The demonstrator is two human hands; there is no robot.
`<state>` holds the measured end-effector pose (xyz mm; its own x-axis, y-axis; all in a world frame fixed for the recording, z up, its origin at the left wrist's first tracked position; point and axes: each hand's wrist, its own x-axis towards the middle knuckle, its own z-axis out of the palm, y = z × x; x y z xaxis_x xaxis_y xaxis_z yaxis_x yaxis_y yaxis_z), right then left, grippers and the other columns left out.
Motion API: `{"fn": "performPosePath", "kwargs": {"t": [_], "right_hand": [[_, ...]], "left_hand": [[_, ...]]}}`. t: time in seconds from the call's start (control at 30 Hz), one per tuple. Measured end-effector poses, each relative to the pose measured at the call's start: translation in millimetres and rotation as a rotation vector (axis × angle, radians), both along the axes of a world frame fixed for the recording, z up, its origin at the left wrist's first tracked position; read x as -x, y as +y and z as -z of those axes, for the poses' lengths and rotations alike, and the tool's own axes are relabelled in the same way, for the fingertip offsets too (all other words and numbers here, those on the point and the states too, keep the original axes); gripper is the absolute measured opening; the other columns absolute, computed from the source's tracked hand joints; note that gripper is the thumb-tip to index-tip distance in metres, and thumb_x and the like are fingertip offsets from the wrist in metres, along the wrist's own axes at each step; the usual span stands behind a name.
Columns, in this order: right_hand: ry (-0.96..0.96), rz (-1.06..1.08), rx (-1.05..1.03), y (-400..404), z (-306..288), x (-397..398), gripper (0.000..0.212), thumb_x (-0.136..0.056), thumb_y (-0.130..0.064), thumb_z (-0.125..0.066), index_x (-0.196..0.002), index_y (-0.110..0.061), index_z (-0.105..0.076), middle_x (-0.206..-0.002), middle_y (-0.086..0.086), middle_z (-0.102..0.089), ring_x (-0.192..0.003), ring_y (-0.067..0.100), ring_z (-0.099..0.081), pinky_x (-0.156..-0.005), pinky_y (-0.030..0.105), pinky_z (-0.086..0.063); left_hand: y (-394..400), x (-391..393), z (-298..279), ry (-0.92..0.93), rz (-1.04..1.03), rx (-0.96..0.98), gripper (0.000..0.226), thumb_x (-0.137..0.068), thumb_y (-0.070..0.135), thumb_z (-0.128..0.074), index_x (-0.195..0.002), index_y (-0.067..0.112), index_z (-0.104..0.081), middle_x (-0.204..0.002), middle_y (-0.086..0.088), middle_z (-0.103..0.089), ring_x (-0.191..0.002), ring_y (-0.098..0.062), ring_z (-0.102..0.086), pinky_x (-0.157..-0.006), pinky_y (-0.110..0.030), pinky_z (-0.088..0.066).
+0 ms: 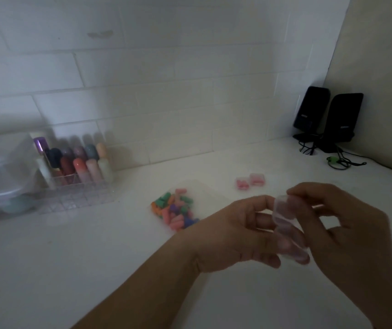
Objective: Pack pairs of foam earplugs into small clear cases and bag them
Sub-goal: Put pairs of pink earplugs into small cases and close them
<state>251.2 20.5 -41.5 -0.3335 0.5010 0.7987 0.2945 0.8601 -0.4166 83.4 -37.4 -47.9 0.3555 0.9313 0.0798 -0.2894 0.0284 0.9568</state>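
Left hand (237, 233) and right hand (347, 229) both pinching clear case (287, 226) above table (95, 269), earplug pile (176, 208) far left.

Earplug pile (175, 210) on counter (71, 257), organizer (76, 184) left.

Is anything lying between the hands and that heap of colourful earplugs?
Nothing visible: bare white counter separates the earplugs from the left hand and right hand, which hold a clear case.
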Motion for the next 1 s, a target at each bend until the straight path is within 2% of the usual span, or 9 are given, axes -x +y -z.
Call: {"fn": "performPosePath", "kwargs": {"t": [0.13,0.23,0.3,0.37,0.5,0.57,0.67,0.83,1.0], "right_hand": [[-0.005,-0.064,0.019,-1,-1,-1,0.013,-0.088,-0.032,-0.055,-0.091,-0.025,-0.065,-0.083,-0.021,-0.063,-0.079,0.000,-0.062,-0.061,0.006,-0.045],[-0.004,-0.117,0.057,-3,0,2,0.021,-0.089,-0.035,-0.053,-0.108,-0.030,-0.061,-0.099,-0.026,-0.062,-0.089,-0.002,-0.062,-0.068,0.004,-0.044],[0.027,-0.146,0.150,-4,2,6,0.038,-0.088,-0.041,-0.052,-0.125,-0.033,-0.051,-0.115,-0.027,-0.057,-0.099,0.003,-0.061,-0.065,0.012,-0.050],[0.009,-0.093,0.176,-2,4,8,0.043,-0.086,-0.049,-0.051,-0.127,-0.035,-0.048,-0.120,-0.029,-0.051,-0.101,0.004,-0.059,-0.058,0.018,-0.052],[-0.216,0.035,0.031,6,14,9,0.029,-0.084,-0.051,-0.051,-0.095,-0.029,-0.066,-0.124,-0.013,-0.052,-0.103,0.012,-0.056,-0.067,0.033,-0.054],[-0.343,0.022,-0.012,6,22,13,0.029,-0.085,-0.052,-0.050,-0.087,-0.030,-0.069,-0.134,-0.006,-0.050,-0.119,0.019,-0.049,-0.085,0.036,-0.050],[-0.519,-0.076,-0.057,4,34,21,0.029,-0.088,-0.052,-0.046,-0.096,-0.038,-0.071,-0.151,-0.003,-0.036,-0.140,0.023,-0.030,-0.106,0.042,-0.037],[-0.722,-0.050,-0.145,3,53,38,0.040,-0.095,-0.057,-0.029,-0.116,-0.046,-0.061,-0.161,0.002,-0.015,-0.147,0.031,-0.013,-0.105,0.053,-0.039],[-0.796,-0.073,-0.044,1,54,71,0.047,-0.093,-0.062,-0.019,-0.131,-0.051,-0.044,-0.162,-0.001,0.002,-0.148,0.032,0.001,-0.113,0.054,-0.026]], "left_hand": [[-1,2,2,0.082,0.119,-0.029,0.031,-0.090,-0.007,-0.047,-0.117,0.008,-0.052,-0.102,-0.006,-0.062,-0.097,-0.019,-0.062,-0.078,-0.026,-0.051],[-5,12,-5,0.014,0.113,-0.007,0.030,-0.092,0.002,-0.049,-0.122,0.006,-0.051,-0.103,-0.010,-0.058,-0.095,-0.023,-0.062,-0.081,-0.030,-0.055],[-7,27,-12,-0.075,0.022,-0.006,0.036,-0.089,0.010,-0.057,-0.125,0.005,-0.053,-0.103,-0.012,-0.060,-0.092,-0.024,-0.064,-0.080,-0.032,-0.057],[-8,48,-20,-0.210,-0.099,-0.037,0.043,-0.088,0.017,-0.059,-0.128,0.006,-0.050,-0.100,-0.010,-0.063,-0.087,-0.022,-0.067,-0.075,-0.032,-0.057],[-10,97,-33,-0.518,-0.549,0.013,0.029,-0.087,0.020,-0.054,-0.112,0.006,-0.054,-0.085,-0.012,-0.059,-0.072,-0.022,-0.062,-0.063,-0.031,-0.057],[-12,117,-31,-0.499,-0.727,0.042,0.021,-0.086,0.021,-0.056,-0.102,0.007,-0.057,-0.079,-0.012,-0.059,-0.067,-0.022,-0.059,-0.061,-0.030,-0.056],[-11,133,-15,-0.405,-0.878,0.089,0.016,-0.095,0.024,-0.052,-0.099,0.008,-0.056,-0.073,-0.009,-0.058,-0.061,-0.020,-0.058,-0.058,-0.029,-0.054],[0,144,6,-0.135,-1.114,0.015,0.018,-0.097,0.027,-0.052,-0.093,0.011,-0.060,-0.069,-0.004,-0.057,-0.057,-0.017,-0.058,-0.058,-0.029,-0.050],[5,147,15,-0.181,-1.132,0.075,0.006,-0.092,0.017,-0.059,-0.090,0.012,-0.059,-0.073,-0.006,-0.055,-0.059,-0.020,-0.058,-0.058,-0.031,-0.052]]}}
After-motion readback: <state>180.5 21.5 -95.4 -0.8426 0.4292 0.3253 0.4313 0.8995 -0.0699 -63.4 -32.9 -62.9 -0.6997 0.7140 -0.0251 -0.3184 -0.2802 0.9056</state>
